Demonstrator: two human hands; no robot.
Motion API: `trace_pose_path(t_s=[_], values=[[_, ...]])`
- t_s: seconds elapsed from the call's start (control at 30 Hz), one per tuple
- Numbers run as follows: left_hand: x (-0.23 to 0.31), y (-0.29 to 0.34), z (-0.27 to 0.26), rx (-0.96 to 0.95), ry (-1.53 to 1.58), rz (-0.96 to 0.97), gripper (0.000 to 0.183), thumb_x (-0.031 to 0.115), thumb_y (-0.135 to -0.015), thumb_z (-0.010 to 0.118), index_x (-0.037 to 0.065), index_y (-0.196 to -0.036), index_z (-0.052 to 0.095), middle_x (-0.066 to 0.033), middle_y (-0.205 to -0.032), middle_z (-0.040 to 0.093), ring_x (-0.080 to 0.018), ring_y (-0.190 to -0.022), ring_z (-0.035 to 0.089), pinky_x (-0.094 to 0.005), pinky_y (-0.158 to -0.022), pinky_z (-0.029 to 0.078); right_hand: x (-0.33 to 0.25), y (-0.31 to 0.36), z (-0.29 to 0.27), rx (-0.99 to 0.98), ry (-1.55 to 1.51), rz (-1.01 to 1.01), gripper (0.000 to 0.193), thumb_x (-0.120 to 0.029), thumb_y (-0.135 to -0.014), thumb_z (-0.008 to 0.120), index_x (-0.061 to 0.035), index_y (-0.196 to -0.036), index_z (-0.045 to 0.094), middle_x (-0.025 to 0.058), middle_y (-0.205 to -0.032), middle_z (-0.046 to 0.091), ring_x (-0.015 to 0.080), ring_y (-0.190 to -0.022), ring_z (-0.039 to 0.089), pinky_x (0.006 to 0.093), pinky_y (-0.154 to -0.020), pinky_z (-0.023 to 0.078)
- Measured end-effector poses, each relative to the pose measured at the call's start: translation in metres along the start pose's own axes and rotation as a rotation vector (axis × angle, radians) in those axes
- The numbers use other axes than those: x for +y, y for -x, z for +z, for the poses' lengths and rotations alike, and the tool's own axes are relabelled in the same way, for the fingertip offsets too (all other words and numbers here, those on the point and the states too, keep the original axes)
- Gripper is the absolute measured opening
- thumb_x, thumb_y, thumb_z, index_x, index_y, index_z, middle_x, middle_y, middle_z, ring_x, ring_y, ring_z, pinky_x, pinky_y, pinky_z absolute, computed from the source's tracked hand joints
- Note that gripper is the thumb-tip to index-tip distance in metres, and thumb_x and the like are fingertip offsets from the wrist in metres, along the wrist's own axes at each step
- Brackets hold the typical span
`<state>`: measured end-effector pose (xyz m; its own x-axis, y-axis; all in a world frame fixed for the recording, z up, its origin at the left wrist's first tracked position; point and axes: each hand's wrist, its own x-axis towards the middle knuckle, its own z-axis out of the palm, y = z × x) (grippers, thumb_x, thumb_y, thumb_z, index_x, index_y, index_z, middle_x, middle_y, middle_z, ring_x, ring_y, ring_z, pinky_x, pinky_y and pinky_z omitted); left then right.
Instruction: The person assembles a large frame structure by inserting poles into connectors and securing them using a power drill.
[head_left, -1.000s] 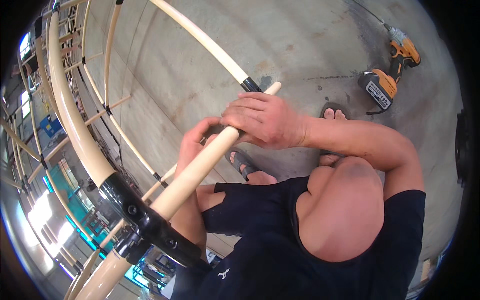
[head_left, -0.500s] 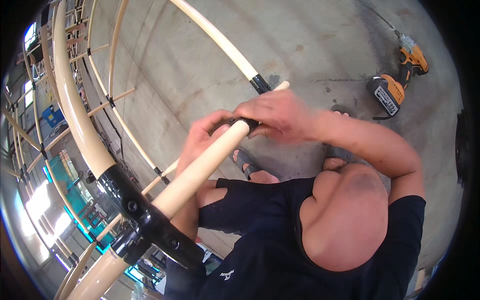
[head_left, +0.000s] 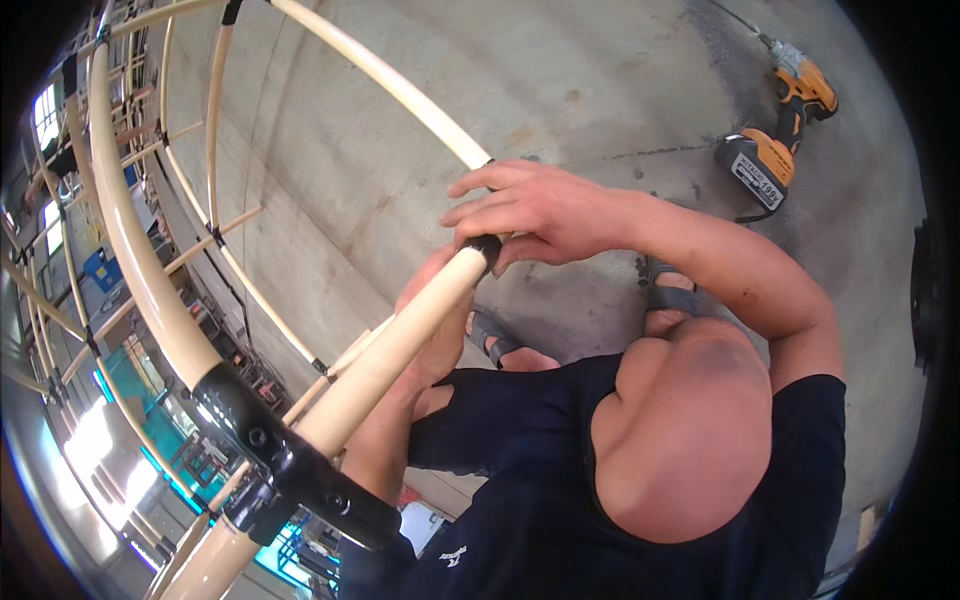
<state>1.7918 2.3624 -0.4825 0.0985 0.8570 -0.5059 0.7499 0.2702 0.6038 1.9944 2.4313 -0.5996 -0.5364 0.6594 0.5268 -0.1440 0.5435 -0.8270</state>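
Observation:
A thick beige tube (head_left: 400, 335) slants up from the lower left to a black joint collar (head_left: 485, 252) at its far end. My left hand (head_left: 428, 278) is closed around the underside of the tube just below the collar; its fingertips are hidden behind the tube and my right hand. Over the collar, my right hand (head_left: 550, 215) has its fingers stretched out and apart, with the thumb near the collar. A second, curved beige tube (head_left: 390, 80) runs down to my right hand, which covers the end there.
A large black T-shaped joint (head_left: 290, 455) with bolts joins thick tubes at the lower left. An orange and black cordless power tool (head_left: 775, 150) lies on the concrete floor (head_left: 620, 90) at the upper right. More tube frames (head_left: 215, 235) stand along the left.
My right hand has gone from gripping the collar to spread fingers. My left hand has slipped lower behind the tube. The whole view has shifted slightly.

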Motion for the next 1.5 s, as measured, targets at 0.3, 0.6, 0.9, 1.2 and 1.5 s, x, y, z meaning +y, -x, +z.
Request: trace_pose_path(t_s=[0.3,0.6,0.9,1.2,1.5], values=[[-0.017,-0.040,-0.022,-0.340,0.432,-0.184,0.031,0.021,-0.102,0.058,0.000,-0.125,0.061,-0.0042,-0.103,0.068,-0.0100,-0.086,0.062,-0.0255,-0.075,0.051,0.006,0.022,0.009,0.202,-0.002,0.264,0.054,-0.031,-0.073,0.083,-0.0085,-0.119,0.063,0.0040,-0.112,0.067,0.0299,-0.111,0.060,0.0411,-0.093,0.049],[0.002,-0.046,-0.021,-0.375,0.456,-0.236,0.032,0.007,-0.098,0.059,-0.002,-0.129,0.058,-0.0090,-0.102,0.069,-0.0151,-0.085,0.067,-0.0296,-0.073,0.056,0.006,0.015,-0.009,-0.006,-0.218,0.419,0.047,-0.037,-0.077,0.083,-0.0086,-0.111,0.070,0.0081,-0.092,0.067,0.0276,-0.077,0.066,0.0402,-0.064,0.050],[-0.002,-0.041,-0.013,-0.275,0.520,-0.390,0.034,0.012,-0.095,0.064,-0.002,-0.125,0.060,-0.0094,-0.101,0.070,-0.0156,-0.092,0.066,-0.0305,-0.081,0.053,0.013,0.019,-0.004,-0.136,-0.510,0.525,0.043,-0.032,-0.080,0.081,-0.0071,-0.113,0.070,0.0124,-0.073,0.068,0.0323,-0.064,0.066,0.0404,-0.058,0.049],[0.056,-0.050,-0.009,-0.176,0.137,0.010,0.026,0.012,-0.093,0.064,-0.002,-0.115,0.065,-0.0096,-0.090,0.068,-0.0164,-0.084,0.066,-0.0345,-0.075,0.053,0.008,0.017,-0.011,-0.052,-0.841,0.834,0.042,-0.021,-0.086,0.080,-0.0004,-0.119,0.064,0.0114,-0.075,0.072,0.0123,-0.069,0.069,0.0267,-0.064,0.052],[-0.004,-0.049,-0.006,-0.316,0.563,-0.494,0.033,0.015,-0.101,0.057,-0.001,-0.130,0.057,-0.0062,-0.102,0.068,-0.0110,-0.090,0.063,-0.0283,-0.081,0.053,0.007,0.035,0.002,0.024,-0.887,0.840,0.046,-0.002,-0.090,0.072,0.0001,-0.132,0.056,0.0084,-0.087,0.074,0.0085,-0.084,0.068,0.0264,-0.078,0.054]])
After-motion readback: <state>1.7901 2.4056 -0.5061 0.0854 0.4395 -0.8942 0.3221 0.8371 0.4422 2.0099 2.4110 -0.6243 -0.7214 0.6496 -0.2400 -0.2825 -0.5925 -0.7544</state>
